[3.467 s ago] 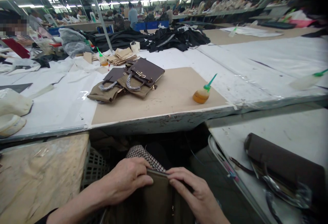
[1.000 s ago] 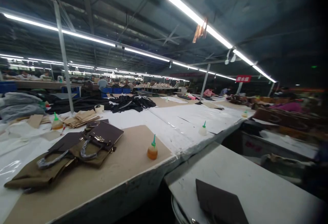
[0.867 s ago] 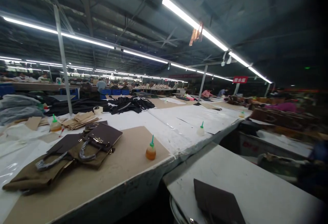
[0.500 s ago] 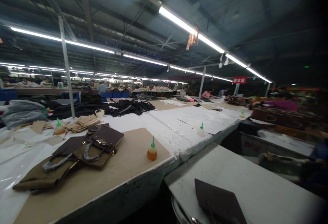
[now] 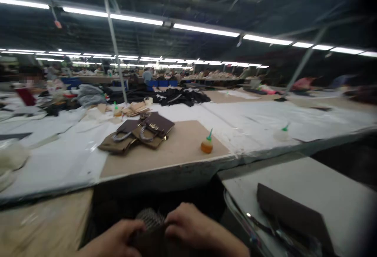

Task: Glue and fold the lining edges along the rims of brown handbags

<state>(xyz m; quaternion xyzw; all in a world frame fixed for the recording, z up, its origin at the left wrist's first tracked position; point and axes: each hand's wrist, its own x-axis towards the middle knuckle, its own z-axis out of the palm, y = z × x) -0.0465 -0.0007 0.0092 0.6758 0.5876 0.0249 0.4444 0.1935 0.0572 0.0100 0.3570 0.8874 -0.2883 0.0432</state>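
Note:
At the bottom of the head view, my left hand point(image 5: 125, 235) has its fingers curled on the edge of a dark brown piece of material point(image 5: 154, 241). My right hand point(image 5: 187, 223) pinches the same piece a short way to the right. Motion blur and the frame's lower edge hide most of it, so I cannot tell its exact kind. Ahead on the table lie two brown handbags point(image 5: 153, 129) with plastic-wrapped handles. Right of them stands a squeeze bottle point(image 5: 207, 143) of amber liquid with a green nozzle.
A dark brown flat panel point(image 5: 294, 217) lies on a white side board point(image 5: 321, 186) at right. A wooden board point(image 5: 44, 221) is at lower left. Tan paper point(image 5: 176, 157) covers part of the long white table point(image 5: 67, 159). Black material point(image 5: 185, 97) lies farther back. Co-workers sit in the distance.
The view has swung left and down. Both my hands have come into view, gripping the dark brown piece; the bags and bottle appear farther right and smaller.

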